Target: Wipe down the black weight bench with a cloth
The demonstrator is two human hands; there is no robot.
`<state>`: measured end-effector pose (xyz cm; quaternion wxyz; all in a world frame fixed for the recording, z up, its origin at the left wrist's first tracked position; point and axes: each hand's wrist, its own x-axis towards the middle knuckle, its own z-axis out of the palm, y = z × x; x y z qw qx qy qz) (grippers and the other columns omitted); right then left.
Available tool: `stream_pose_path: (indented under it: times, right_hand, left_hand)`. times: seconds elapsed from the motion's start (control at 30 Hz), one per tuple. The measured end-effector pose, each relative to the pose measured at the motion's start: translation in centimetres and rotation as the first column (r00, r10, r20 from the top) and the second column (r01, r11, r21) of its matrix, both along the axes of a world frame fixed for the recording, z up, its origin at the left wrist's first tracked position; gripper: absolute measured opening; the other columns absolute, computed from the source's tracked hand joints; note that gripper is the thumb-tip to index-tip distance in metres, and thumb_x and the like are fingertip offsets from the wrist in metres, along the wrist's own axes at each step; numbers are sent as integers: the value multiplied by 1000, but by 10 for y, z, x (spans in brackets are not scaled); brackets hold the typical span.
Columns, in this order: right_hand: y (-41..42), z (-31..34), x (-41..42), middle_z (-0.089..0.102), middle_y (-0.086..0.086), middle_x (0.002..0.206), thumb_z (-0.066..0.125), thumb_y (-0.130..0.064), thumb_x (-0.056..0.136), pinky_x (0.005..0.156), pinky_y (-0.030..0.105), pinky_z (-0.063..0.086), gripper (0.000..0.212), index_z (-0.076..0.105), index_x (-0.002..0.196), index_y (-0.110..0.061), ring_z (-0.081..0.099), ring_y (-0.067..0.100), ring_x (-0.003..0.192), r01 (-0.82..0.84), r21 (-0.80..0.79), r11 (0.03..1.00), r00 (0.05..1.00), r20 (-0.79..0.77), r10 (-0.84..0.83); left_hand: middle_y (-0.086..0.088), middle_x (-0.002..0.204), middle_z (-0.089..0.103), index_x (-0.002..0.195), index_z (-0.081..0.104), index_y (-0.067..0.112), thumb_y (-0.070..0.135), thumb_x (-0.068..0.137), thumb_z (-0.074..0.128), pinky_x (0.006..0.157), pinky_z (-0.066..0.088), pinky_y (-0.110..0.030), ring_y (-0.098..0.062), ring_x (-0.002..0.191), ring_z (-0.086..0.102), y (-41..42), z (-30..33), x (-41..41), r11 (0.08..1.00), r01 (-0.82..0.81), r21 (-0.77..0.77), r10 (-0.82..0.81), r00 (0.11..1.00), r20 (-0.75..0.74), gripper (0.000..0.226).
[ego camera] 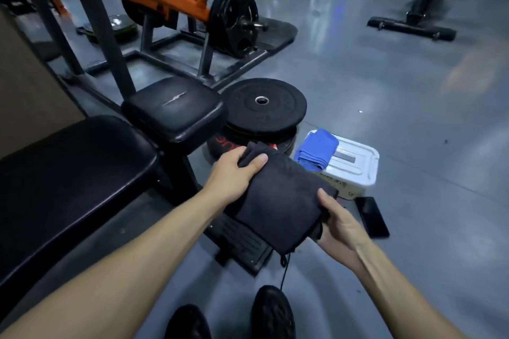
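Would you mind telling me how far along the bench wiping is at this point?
Done: a dark cloth is picked up. In hand: the left hand and right hand both grip it in the air, beside the bench. Left: nothing touches the long pad or small seat pad, so the wiping is not under way.

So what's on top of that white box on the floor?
A folded blue cloth lies across the left part of the white box lid. Whatever is inside the box is hidden, because the lid is shut.
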<state>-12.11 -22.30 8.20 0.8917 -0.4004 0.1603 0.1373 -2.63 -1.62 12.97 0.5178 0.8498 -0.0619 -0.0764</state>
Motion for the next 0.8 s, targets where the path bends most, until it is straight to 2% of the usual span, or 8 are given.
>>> stream_pose_path:
  times: [0.1,0.17,0.23,0.3,0.37,0.6,0.7,0.8]
  right_hand:
    - [-19,-21,30,72,10,121,68,-14,88,72,33,61,42,64,129,-8,73,21,102,97,-116,988,990,-87,-107]
    - [-39,-37,49,73,12,118,62,-7,92,83,41,61,37,63,128,-5,72,25,105,223,-156,962,955,-160,-248]
    - [-61,-49,65,72,11,119,63,-8,92,86,44,60,39,62,131,-6,70,28,109,348,-159,924,900,-219,-377]
    - [-84,-58,84,70,10,119,61,-5,94,65,36,63,41,58,135,-6,69,24,102,484,-150,862,829,-237,-506]
    - [-106,-63,106,66,14,122,56,0,96,53,35,60,40,53,136,-6,67,24,97,614,-128,779,749,-219,-625]
    - [-149,-30,185,64,17,112,52,-5,101,56,45,61,30,54,131,-4,64,32,95,805,84,587,593,-105,-798]
    - [-141,-39,191,63,20,114,46,-12,104,57,52,61,36,48,138,-3,65,36,97,770,25,638,634,-143,-760]
    - [-118,-62,173,50,19,140,38,-20,106,69,56,60,46,31,147,-1,57,44,121,654,-91,751,710,-267,-651]
  left_hand:
    - [5,102,75,102,70,24,57,88,62,95,54,-45,-18,99,68,-29,-32,42,998,38,45,-35,997,-72,36]
    - [8,101,72,106,64,26,53,89,62,99,52,-43,-17,99,66,-44,-49,64,991,103,82,-90,984,-152,33]
    - [10,93,68,108,58,30,40,95,63,92,51,-38,-19,95,67,-55,-64,82,984,163,77,-144,967,-210,18]
    - [1,102,70,115,57,28,33,99,61,81,50,-32,-22,101,70,-59,-74,95,981,190,47,-173,953,-250,17]
    - [-8,116,70,120,57,26,31,100,58,75,49,-28,-19,94,71,-58,-82,102,975,219,27,-202,933,-298,20]
    - [-7,114,71,125,59,19,21,103,52,70,46,-29,-18,83,64,-44,-101,93,973,230,-14,-219,902,-372,24]
    - [-6,115,71,126,59,22,24,104,50,73,49,-29,-18,86,66,-35,-103,85,974,226,-8,-212,896,-390,24]
    - [-5,113,71,125,60,20,24,106,48,64,49,-19,-18,86,64,-28,-91,73,975,220,-19,-208,889,-407,23]
